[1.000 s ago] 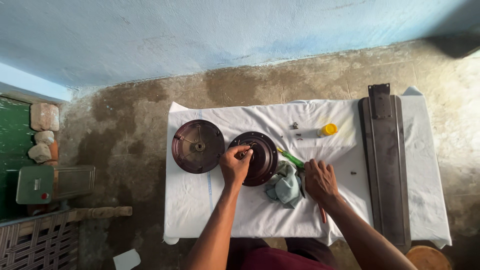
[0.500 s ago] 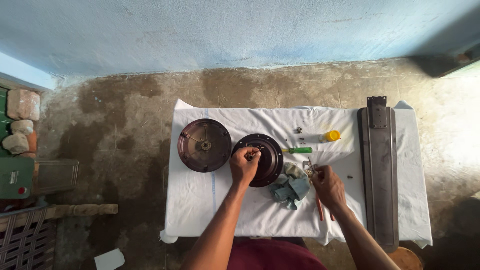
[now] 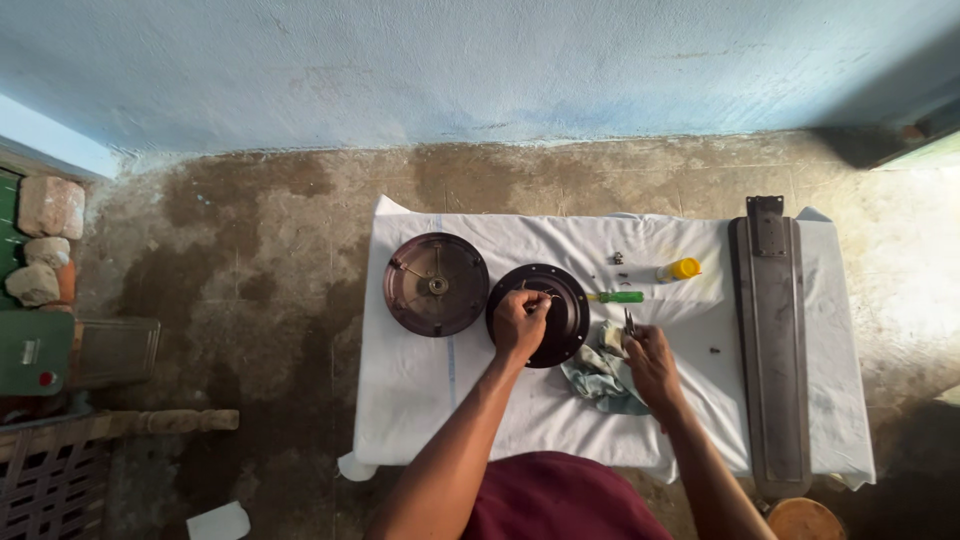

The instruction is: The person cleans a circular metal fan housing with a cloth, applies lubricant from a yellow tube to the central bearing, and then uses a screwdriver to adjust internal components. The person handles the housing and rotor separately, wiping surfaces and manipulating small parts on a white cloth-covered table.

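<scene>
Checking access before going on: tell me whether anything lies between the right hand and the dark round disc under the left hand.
Only the crumpled grey-green rag lies partly between the right hand and the dark round disc, beside the disc's right edge. The left hand already rests on the disc.

White cloth [image 3: 500, 400] on floor: two round covers [image 3: 437, 284], rag [image 3: 605, 378] right of them, screwdriver [image 3: 618, 297], long blade [image 3: 772, 340] far right.

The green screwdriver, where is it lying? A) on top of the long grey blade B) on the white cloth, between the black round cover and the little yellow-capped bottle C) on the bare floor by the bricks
B: the green screwdriver lies on the white cloth, with the black round cover on one side and the yellow-capped bottle on the other.
</scene>
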